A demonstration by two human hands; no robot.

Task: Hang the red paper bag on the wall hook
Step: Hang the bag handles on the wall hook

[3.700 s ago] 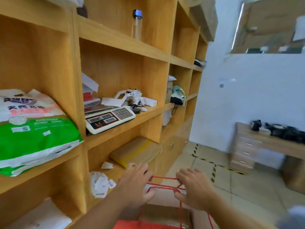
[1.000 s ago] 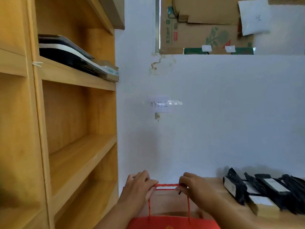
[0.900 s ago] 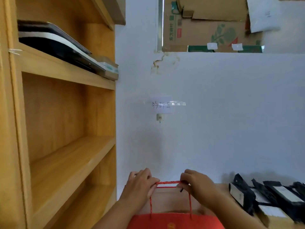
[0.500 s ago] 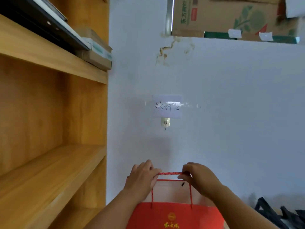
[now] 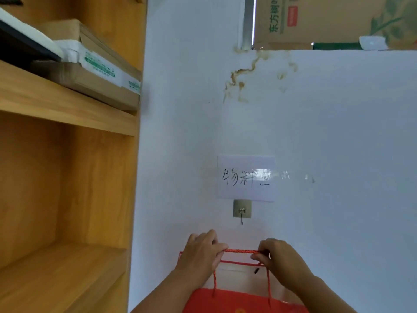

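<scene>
The red paper bag (image 5: 239,300) hangs open at the bottom of the view, its white inside showing. Its red rope handles (image 5: 240,251) are stretched flat between my two hands. My left hand (image 5: 199,254) pinches the left end of the handles and my right hand (image 5: 278,258) pinches the right end. A small metal wall hook (image 5: 242,212) on a square pad is fixed to the white wall a short way above the handles, slightly right of their middle. Nothing hangs on the hook.
A handwritten paper label (image 5: 245,178) is taped just above the hook. Wooden shelving (image 5: 67,105) stands close on the left, with flat boxes (image 5: 99,71) on an upper shelf. A cardboard box (image 5: 334,19) sits in an opening at the top right.
I have come closer to the wall, so hook and label appear larger and lower in view. Both hands have raised the bag's handles toward the hook, keeping the same grip.
</scene>
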